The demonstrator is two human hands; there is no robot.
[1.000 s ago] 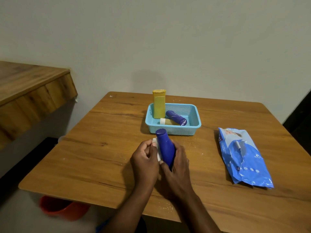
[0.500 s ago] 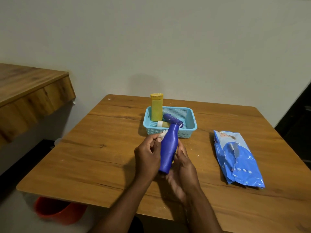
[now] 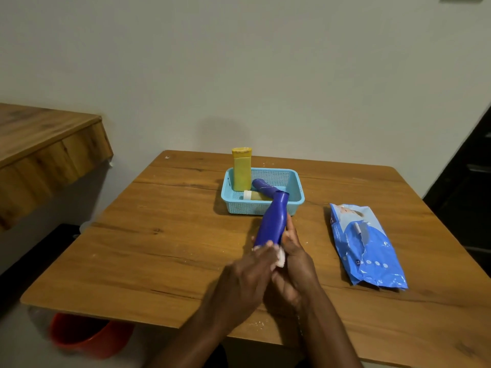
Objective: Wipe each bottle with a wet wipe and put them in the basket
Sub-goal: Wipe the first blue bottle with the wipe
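Centre of frame, above the wooden table (image 3: 164, 251): blue bottle (image 3: 271, 224) is being held tilted, its neck pointing up and away toward the light-blue basket (image 3: 233, 205). Right hand (image 3: 295, 264) is cupping the bottle's lower body, fingers lying pressed together along its right side. Left hand (image 3: 245, 277) is closing around the bottle's base, fingers pinching a white wet wipe (image 3: 280, 257) against it. Basket is already holding an upright yellow bottle (image 3: 241, 170) and two bottles lying flat. Blue wipes pack (image 3: 368, 245) is lying at right. To do well: probably keep rotating the bottle, covering base and neck, gripping firmly since wet plastic is likely slippery.
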